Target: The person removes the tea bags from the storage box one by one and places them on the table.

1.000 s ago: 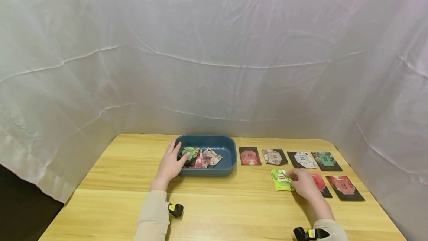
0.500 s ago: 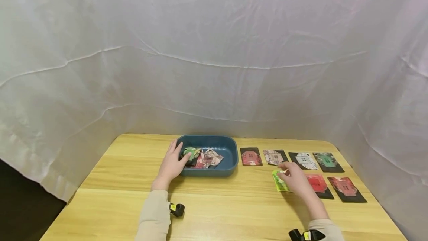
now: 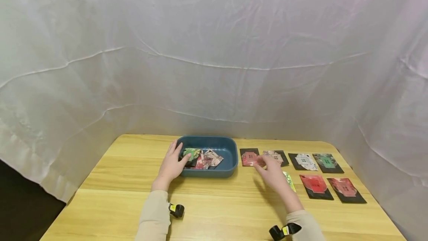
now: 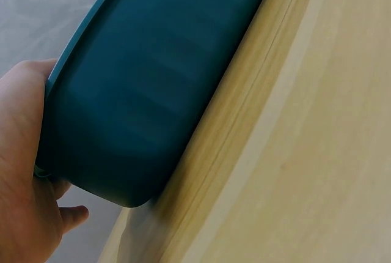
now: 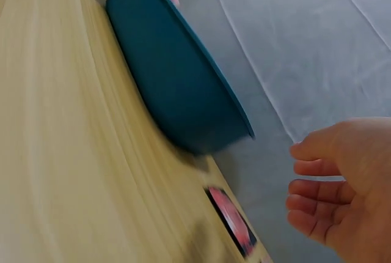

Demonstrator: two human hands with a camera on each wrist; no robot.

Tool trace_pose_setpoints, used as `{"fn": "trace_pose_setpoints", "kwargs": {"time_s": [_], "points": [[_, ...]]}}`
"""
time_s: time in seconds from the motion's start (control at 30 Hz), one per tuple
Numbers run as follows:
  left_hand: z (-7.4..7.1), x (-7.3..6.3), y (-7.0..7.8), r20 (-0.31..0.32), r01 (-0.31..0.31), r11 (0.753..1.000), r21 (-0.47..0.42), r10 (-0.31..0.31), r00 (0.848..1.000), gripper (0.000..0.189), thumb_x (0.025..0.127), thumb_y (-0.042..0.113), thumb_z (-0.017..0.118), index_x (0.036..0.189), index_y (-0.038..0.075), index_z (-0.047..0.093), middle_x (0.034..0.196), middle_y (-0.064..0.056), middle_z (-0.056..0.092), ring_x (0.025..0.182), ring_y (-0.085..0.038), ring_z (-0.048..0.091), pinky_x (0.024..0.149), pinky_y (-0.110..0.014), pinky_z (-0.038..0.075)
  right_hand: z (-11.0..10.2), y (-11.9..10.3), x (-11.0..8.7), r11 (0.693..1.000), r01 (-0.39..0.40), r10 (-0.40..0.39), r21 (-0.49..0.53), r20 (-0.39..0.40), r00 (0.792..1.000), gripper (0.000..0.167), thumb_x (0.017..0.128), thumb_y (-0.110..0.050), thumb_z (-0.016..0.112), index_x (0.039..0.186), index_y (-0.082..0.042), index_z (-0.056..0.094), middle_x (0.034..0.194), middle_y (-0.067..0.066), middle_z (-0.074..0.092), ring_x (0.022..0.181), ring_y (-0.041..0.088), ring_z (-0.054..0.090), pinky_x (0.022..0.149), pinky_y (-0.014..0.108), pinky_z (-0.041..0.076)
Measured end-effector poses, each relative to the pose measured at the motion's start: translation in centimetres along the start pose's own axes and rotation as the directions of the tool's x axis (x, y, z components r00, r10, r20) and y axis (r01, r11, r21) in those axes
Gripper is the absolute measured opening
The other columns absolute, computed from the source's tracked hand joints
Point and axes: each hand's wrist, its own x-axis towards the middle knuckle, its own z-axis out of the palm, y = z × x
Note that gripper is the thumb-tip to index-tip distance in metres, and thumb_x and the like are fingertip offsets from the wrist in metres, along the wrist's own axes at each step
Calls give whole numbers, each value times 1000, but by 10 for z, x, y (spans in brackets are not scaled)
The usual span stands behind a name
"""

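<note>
At the left end of the blue plastic bin (image 3: 207,173), my left hand (image 3: 169,167) holds the wall, with the thumb (image 4: 27,104) over the rim side and fingers round the end. Several tea bag sachets (image 3: 212,157), green, red and pale floral, lie inside the bin. My right hand (image 3: 273,174) hovers above the table to the right of the bin, its fingers (image 5: 314,211) loosely bent and nothing held. Below and behind that hand lies a green tea bag sachet (image 3: 289,181), mostly covered by it in the head view.
A back row of dark sachets, red (image 3: 249,157), beige (image 3: 277,156), white (image 3: 304,161) and green (image 3: 327,163), lies right of the bin. In front of it are two red sachets (image 3: 315,186). A grey curtain (image 3: 214,84) surrounds the wooden table (image 3: 217,211).
My right hand has let go of the green sachet, leaving it on the table, and moved left toward the bin. The left hand stays at the bin.
</note>
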Motion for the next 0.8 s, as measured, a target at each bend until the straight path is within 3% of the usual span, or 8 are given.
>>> {"fn": "trace_pose_setpoints", "kwargs": {"time_s": [0.3,0.53,0.67,0.8], "points": [[3,2,-1,-3,-4,1000,2,4,1000,71,99,47,50,154,8,29,165,-13,9,153,-34,6,121,-57,18,33,-35,21,991,77,-69,110,-80,994,17,89,-11,69,103,-2,67,94,9,66,84,19,62,75,29,54],[3,3,-1,-6,-12,1000,-4,12,1000,72,98,49,51,154,9,29,165,-12,9,153,-33,5,121,-57,17,55,-53,32,980,181,-171,86,-114,979,10,90,-11,68,98,-6,69,94,8,67,84,19,63,75,36,56],[2,2,-1,-9,-15,1000,-2,15,1000,72,98,48,51,154,8,29,165,-12,10,153,-33,5,121,-57,17,69,-55,40,977,206,-201,59,-83,976,10,91,-13,68,99,-8,68,94,6,67,85,18,63,75,35,55],[1,2,-2,-3,-8,1000,11,8,1000,72,98,48,51,154,9,29,165,-12,10,153,-33,5,121,-56,17,79,-58,46,980,189,-190,56,12,982,14,91,-12,68,104,-7,67,99,9,67,93,23,65,81,39,56]]}}
